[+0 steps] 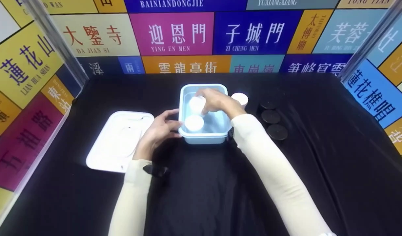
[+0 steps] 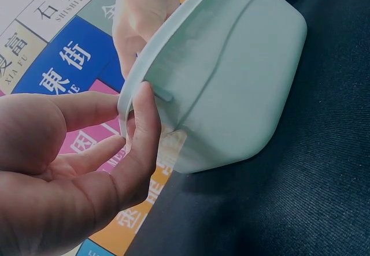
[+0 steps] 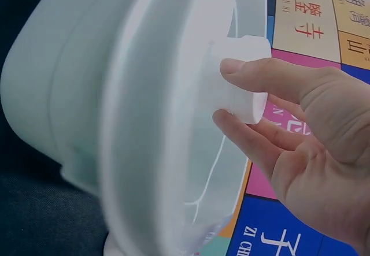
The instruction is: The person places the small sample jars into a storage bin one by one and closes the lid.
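Observation:
A light blue-green plastic box [image 1: 207,140] stands on the black cloth. My left hand [image 1: 160,128] holds its left rim [image 2: 128,97], with fingers on either side of the edge in the left wrist view. Over the box reaches my right hand [image 1: 214,100]. Its thumb and fingers grip a white cylinder [image 3: 248,82], seen in the head view as a round white top [image 1: 196,105] within the box. Nearer me, a second white cylinder [image 1: 194,123] sits in the box's left front corner. The undersides of both cylinders are hidden in the head view.
Just right of the box stands another white cylinder [image 1: 241,99], partly behind my right wrist. Farther right, three round black pieces [image 1: 271,116] form a row. A white lid [image 1: 117,142] lies at left. Panels with printed place names [image 1: 178,34] wall the table.

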`<state>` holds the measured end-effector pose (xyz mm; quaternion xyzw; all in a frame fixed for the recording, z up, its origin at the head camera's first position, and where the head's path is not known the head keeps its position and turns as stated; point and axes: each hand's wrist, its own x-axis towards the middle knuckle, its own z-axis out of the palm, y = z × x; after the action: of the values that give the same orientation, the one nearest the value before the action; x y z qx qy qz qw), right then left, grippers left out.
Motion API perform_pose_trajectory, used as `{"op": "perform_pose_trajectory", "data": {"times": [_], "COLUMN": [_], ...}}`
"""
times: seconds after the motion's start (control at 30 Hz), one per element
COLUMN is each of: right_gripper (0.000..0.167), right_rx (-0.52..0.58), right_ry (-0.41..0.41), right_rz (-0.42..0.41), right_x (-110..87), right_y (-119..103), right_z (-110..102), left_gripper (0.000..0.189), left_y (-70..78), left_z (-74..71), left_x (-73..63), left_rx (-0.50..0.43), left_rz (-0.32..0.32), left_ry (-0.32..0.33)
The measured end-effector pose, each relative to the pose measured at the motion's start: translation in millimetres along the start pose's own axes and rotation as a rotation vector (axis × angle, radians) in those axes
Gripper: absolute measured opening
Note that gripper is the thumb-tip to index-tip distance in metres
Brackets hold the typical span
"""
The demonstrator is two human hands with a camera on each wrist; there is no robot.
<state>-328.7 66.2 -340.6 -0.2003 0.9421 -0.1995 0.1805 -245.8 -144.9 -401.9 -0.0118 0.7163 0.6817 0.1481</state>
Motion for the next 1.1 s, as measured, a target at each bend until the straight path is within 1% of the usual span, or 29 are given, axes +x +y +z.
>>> {"op": "perform_pose_trajectory", "data": {"times": [0.23,0.53,0.63,0.8,0.93,1.1], "right_gripper": [0.073,0.070,0.069,0.067,0.067,0.068], "right_rx": [-0.008,-0.030,-0.026,-0.037,-0.029,0.017], "right_ry": [-0.042,-0.047,-0.058,-0.054,-0.048,-0.054], "right_rz": [0.025,-0.053,-0.063,-0.083,-0.079,-0.062], "right_x": [1.9,8.4,9.7,10.2,9.8,7.1], "right_y": [-0.4,3.3,3.3,0.7,-1.0,1.4], "right_z": [6.7,13.0,13.9,16.2,18.4,16.8], "left_gripper": [0.059,0.059,0.058,0.059,0.059,0.059], "left_y": [-1.5,-1.0,-1.8,-1.4,-1.6,-0.4], "left_z": [0.3,1.1,0.8,0.0,0.1,1.7], "left_x": [0.2,0.0,1.2,1.3,0.6,1.3], "left_rx": [-0.008,-0.012,-0.014,-0.012,-0.017,-0.017], "left_rz": [0.003,0.006,0.009,0.014,0.015,0.011], "left_ry": [0.000,-0.003,-0.003,-0.006,-0.008,-0.006]}}
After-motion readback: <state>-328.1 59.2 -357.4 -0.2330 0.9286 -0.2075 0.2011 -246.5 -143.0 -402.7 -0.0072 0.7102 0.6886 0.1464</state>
